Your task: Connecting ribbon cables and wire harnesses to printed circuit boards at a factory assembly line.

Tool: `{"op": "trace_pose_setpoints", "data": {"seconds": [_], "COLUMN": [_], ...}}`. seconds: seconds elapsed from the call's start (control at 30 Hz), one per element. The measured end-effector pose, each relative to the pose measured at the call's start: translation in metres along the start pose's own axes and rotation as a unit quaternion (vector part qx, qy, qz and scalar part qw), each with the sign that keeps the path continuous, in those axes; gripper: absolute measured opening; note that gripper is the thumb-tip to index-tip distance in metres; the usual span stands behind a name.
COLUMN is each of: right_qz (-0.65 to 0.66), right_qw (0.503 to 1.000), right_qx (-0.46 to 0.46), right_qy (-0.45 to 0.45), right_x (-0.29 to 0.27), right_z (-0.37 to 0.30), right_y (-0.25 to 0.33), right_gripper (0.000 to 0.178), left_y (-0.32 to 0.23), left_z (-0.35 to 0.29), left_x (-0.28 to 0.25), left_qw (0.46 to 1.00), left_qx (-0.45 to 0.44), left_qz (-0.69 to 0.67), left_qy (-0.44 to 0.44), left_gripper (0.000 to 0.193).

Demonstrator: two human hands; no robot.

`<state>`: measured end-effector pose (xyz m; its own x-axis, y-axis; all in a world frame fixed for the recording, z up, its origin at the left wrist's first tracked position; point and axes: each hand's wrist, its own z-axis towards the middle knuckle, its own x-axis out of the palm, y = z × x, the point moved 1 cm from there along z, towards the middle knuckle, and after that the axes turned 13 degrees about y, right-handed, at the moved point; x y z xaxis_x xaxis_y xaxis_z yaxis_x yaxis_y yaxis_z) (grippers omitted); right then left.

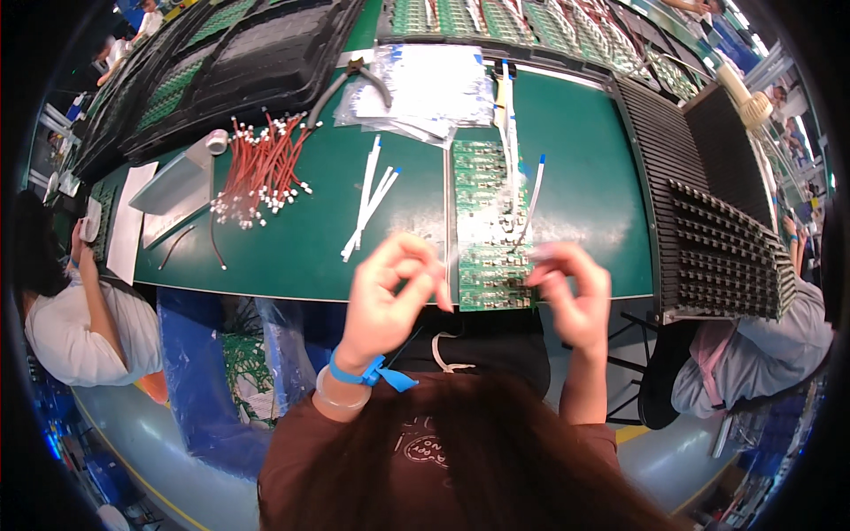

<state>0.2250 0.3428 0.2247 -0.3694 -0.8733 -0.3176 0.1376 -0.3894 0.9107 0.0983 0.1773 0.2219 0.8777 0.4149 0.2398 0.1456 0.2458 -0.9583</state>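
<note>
A long green circuit board panel [485, 221] lies on the bench in front of me, near its front edge. White flat ribbon cables [511, 164] with blue ends run along its right side, and one loose ribbon cable [537, 193] slants over that edge. My left hand [394, 292] hovers left of the panel, its fingers curled in; whatever they may hold is hidden. At the panel's right edge, my right hand [575, 296] has thumb and fingertips drawn close together, and I cannot make out anything between them. Several more white ribbon cables [370, 202] lie beyond my left hand.
Left on the green bench [292, 252] are a pile of red wire leads [261, 168] and cutting pliers [354, 75]. Plastic bags [425, 84] lie behind. Black trays [266, 66] line the back. A ribbed black rack [708, 221] stands right. People sit on both sides.
</note>
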Motion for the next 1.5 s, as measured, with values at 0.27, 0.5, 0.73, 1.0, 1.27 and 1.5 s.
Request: {"op": "trace_pose_setpoints", "data": {"seconds": [0.27,0.5,0.73,1.0,1.27,1.5], "right_qz": [0.065,0.098,0.073,-0.291,-0.265,-0.143], "right_qw": [0.997,0.993,0.995,0.879,0.947,0.973], "right_qx": [-0.016,0.028,0.046,-0.177,0.028,0.077], "right_qy": [-0.029,-0.056,-0.058,-0.334,0.180,0.165], "right_x": [0.019,0.012,0.014,-0.026,-0.005,-0.001], "right_z": [-0.009,-0.016,-0.021,-0.017,-0.021,-0.007], "right_y": [0.002,0.003,-0.002,0.024,0.040,0.026], "right_gripper": [0.006,0.009,0.008,0.056,0.022,0.011], "left_y": [0.003,0.014,0.019,0.016,0.019,0.022], "left_z": [0.006,0.003,0.002,0.003,0.002,0.005], "left_x": [0.033,0.034,0.036,0.036,0.037,0.029], "left_qw": [0.991,0.989,0.990,0.971,0.950,0.957], "left_qx": [-0.076,-0.085,-0.076,-0.027,0.054,0.053], "left_qz": [0.027,0.046,0.065,0.231,0.287,0.272], "left_qy": [0.108,0.112,0.098,0.064,0.107,0.088], "left_gripper": [0.004,0.003,0.004,0.004,0.009,0.010]}}
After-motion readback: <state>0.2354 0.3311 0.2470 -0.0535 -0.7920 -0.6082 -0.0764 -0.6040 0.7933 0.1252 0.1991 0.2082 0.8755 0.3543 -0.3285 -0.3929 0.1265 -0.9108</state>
